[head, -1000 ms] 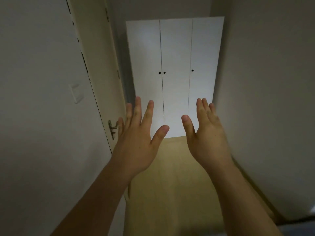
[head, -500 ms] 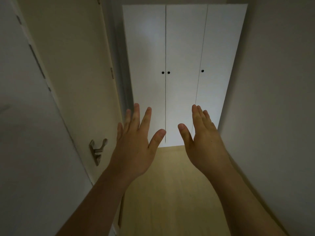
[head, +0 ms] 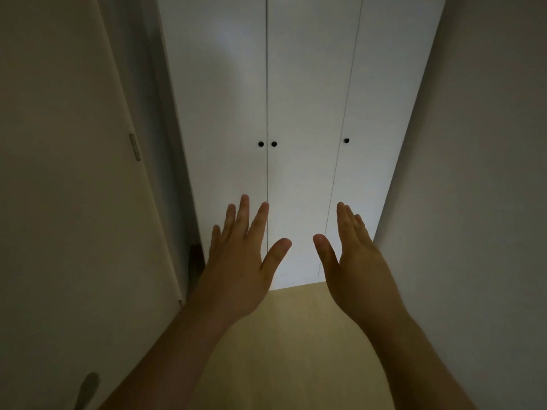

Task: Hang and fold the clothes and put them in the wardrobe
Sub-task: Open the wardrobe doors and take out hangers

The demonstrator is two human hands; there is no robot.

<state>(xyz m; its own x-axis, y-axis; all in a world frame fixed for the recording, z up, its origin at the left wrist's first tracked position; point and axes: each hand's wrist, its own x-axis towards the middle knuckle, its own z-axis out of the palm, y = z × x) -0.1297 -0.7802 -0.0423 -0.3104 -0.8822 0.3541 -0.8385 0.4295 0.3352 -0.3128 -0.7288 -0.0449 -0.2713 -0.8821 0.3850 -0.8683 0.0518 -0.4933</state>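
A tall white wardrobe (head: 302, 93) with three closed doors fills the end of a narrow passage. Two small dark knobs (head: 267, 144) sit side by side on the left pair of doors and one knob (head: 346, 140) on the right door. My left hand (head: 239, 261) and my right hand (head: 355, 258) are raised in front of the lower part of the doors, backs toward me, fingers straight and spread, holding nothing. Neither hand touches the wardrobe. No clothes are in view.
An open room door (head: 74, 179) stands along the left side, its handle (head: 87, 390) at the lower left edge. A plain wall (head: 485, 202) closes the right side. Light wooden floor (head: 296, 350) runs between them up to the wardrobe.
The wardrobe has grown larger and nearer as I walked toward it. The door on the left slid past. Both hands kept their raised, open pose.
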